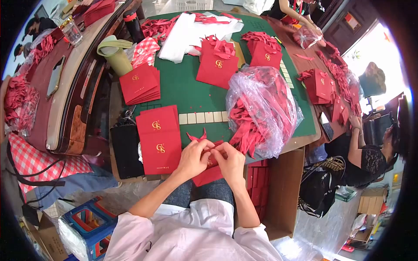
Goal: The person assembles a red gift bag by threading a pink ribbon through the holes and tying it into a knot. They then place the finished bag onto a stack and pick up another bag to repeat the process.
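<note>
A small red paper bag (208,177) with a gold logo lies at the table's near edge, over my lap. My left hand (194,157) pinches at its upper edge, and the fingers of my right hand (230,163) are closed beside it, almost touching. What exactly sits between the fingertips, perhaps ribbon, is too small to make out. A loose end of red ribbon (197,135) sticks up just beyond my left hand. To the left lie flat red bags (159,143) with gold logos. On the right, a clear plastic bag (265,108) bulges with red ribbons.
Stacked red bags (140,85) and ribboned bags (217,65) stand farther back on the green mat (174,93). A black case (126,152) lies at left, a green cup (114,54) behind it. An open cardboard box (285,191) stands below right. Other people work at right.
</note>
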Demonstrator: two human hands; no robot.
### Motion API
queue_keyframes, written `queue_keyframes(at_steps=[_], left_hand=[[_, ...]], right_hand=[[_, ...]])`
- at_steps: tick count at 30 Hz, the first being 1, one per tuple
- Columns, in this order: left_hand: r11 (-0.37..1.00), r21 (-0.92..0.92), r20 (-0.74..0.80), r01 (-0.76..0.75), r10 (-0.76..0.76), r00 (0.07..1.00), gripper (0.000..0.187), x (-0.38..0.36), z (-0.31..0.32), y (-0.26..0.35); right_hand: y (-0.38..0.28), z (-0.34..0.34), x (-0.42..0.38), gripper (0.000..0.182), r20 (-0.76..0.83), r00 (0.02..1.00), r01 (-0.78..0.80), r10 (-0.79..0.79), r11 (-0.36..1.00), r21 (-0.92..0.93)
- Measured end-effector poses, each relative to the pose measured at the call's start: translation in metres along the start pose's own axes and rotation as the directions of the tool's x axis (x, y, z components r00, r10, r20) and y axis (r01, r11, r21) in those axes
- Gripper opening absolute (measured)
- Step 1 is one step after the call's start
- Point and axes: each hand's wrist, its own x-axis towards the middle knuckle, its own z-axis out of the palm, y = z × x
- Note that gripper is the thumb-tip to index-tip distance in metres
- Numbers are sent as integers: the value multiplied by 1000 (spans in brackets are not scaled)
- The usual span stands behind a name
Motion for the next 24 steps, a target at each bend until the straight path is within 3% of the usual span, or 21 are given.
queue_keyframes(at_steps=[2,6,9,15,17,24], left_hand=[[994,-97,17,58,-57,998,21,1,-1,-1],[986,-91,73,140,-134,988,26,4,0,0],[998,-25,25,50,-50,998,27,3,4,0],[992,105,-4,-70,71,997,17,-3,1,11],[962,201,7,-182,185,983,15,-5,1,11],[854,279,32,-439,448,893,10,-10,8,10]], right_hand=[[6,1,0,8,-9,1000,28,-28,1000,-1],[-6,-12,11,10,-66,997,43,-38,996,82],[2,-23,19,8,36,984,175,-173,983,-49],[15,-36,26,9,248,953,199,-172,976,-85],[15,-40,27,10,291,940,214,-177,972,-99],[33,-49,38,13,524,849,59,-74,997,44]])
